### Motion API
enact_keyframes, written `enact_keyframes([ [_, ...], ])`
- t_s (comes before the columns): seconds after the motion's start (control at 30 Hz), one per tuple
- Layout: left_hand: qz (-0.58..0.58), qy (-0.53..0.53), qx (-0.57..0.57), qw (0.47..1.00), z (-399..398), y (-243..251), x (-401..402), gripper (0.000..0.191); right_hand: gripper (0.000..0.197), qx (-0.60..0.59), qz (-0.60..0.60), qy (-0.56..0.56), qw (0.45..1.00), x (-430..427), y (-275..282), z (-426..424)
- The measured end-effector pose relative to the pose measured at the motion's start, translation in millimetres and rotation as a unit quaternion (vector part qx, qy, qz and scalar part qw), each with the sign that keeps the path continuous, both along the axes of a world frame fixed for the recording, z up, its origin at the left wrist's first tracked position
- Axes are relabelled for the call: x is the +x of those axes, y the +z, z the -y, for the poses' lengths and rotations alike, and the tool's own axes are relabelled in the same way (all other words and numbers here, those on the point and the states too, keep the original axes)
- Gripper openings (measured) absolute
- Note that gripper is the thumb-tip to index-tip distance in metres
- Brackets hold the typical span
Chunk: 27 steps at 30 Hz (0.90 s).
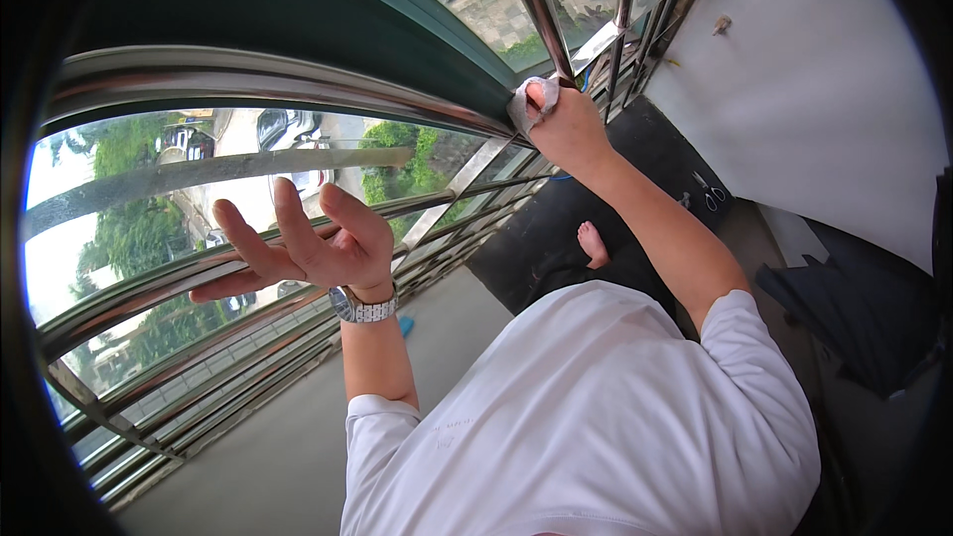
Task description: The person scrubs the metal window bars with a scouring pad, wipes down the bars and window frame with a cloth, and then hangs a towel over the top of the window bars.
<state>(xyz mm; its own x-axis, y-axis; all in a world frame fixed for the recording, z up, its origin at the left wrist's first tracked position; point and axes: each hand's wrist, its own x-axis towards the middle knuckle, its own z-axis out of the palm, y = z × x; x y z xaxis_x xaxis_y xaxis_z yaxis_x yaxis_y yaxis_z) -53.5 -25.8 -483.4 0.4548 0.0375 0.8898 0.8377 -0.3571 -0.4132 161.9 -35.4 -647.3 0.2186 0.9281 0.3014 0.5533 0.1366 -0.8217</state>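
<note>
My right hand (569,126) grips a crumpled greyish cloth or paper wipe (530,108) and presses it around the foot of an upright metal bar (532,7), beside a dark green window frame (476,67). A thick horizontal metal rail (283,78) ends close to the wipe. My left hand (313,246), with a metal-band wristwatch (363,305) on the wrist, is spread with bent fingers and holds nothing. It is in front of the lower rails (149,290); whether it touches them I cannot tell.
Metal guard bars and glass run along the left and top. A white wall (804,74) rises at right. Scissors (711,193) lie on a black surface (640,164) near my bare foot (592,244). A dark folded fabric item (856,313) is at lower right.
</note>
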Motion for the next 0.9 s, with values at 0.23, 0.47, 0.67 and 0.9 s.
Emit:
enact_keyframes([
  [0.23, 0.006, -0.003, -0.017, 1.000, 0.8, -2.0, 0.0, 0.027, 0.009, -0.031, 0.084, -0.035, 0.995, -5.2, -7.3, -2.2],
  [0.47, 0.002, 0.008, -0.007, 1.000, -1.2, -6.5, -11.0, 0.024, 0.003, -0.028, 0.035, -0.029, 0.999, -1.0, -21.2, 3.7],
  [0.67, -0.003, -0.001, -0.009, 1.000, -0.5, -2.1, -3.8, 0.023, 0.016, -0.041, -0.218, -0.009, 0.975, 1.9, -30.4, 19.0],
  [0.9, 0.004, 0.008, -0.015, 1.000, 1.1, -1.7, -4.1, 0.023, 0.007, -0.058, 0.027, -0.033, 0.997, 0.3, -12.5, 8.5],
])
